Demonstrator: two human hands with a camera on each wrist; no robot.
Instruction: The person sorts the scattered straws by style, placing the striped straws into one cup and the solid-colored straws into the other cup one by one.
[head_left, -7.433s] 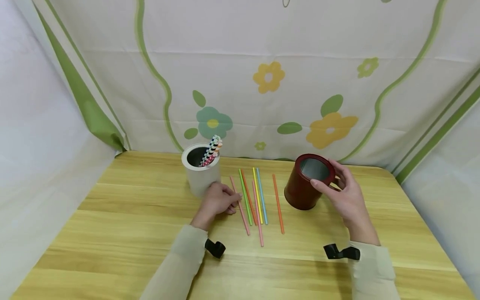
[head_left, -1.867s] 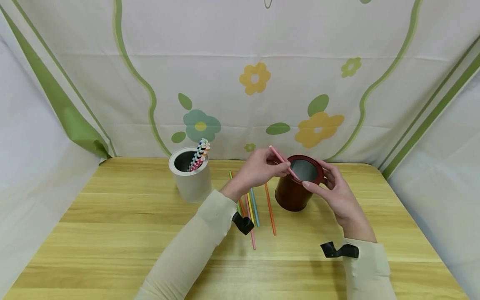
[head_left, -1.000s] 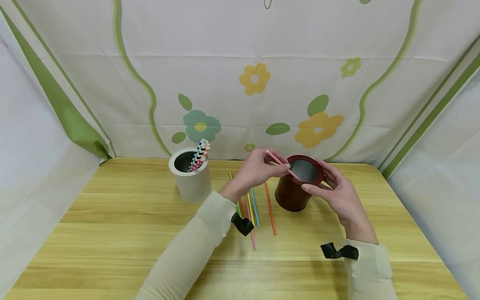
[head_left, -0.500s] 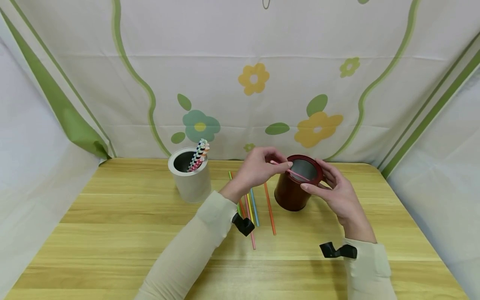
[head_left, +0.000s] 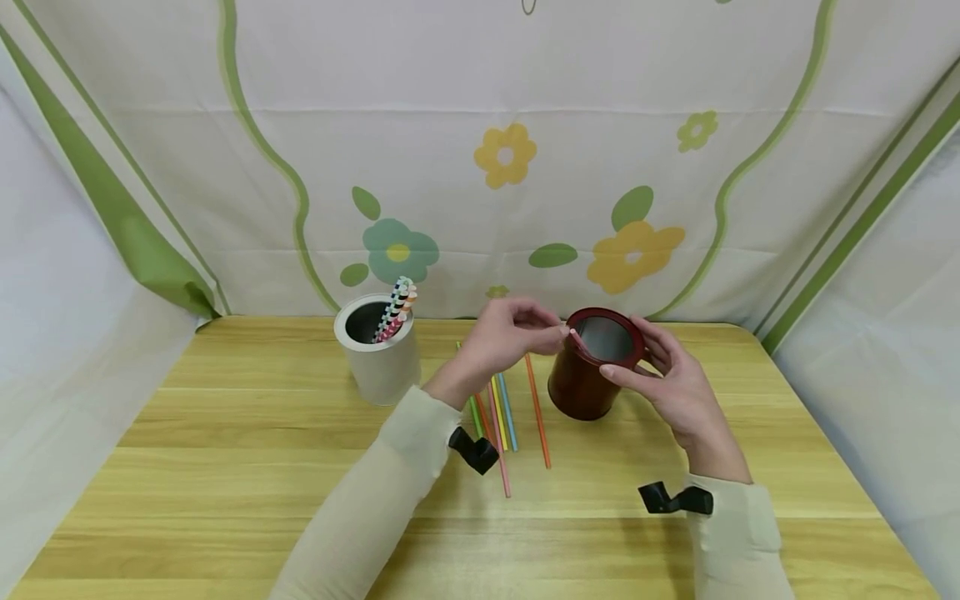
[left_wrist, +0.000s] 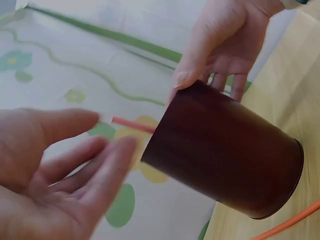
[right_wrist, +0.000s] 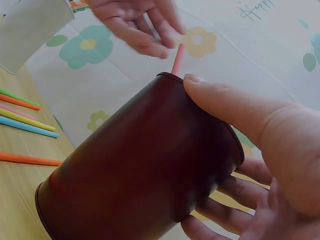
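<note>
A dark red cup point(head_left: 581, 387) point(left_wrist: 225, 155) point(right_wrist: 140, 165) stands right of the table's middle, tilted toward the left. My right hand point(head_left: 675, 383) point(left_wrist: 220, 45) point(right_wrist: 260, 150) grips it, thumb on the near rim and fingers round the far side. A pink straw point(head_left: 576, 337) point(left_wrist: 132, 124) point(right_wrist: 177, 59) sits in the cup with its end poking over the left rim. My left hand point(head_left: 510, 333) point(left_wrist: 65, 165) point(right_wrist: 140, 25) hovers just left of that end, fingers relaxed and apart from the straw, holding nothing.
Several coloured straws point(head_left: 502, 408) point(right_wrist: 20, 112) lie side by side on the wooden table point(head_left: 225, 467) between the two cups. A white cup point(head_left: 378, 362) with striped straws point(head_left: 397, 308) stands at the back left. A flowered cloth backdrop rises behind the table.
The pink straw slid down into the red cup until only its end shows. My left hand let go of it and drew slightly back to the left. The right hand kept hold of the cup.
</note>
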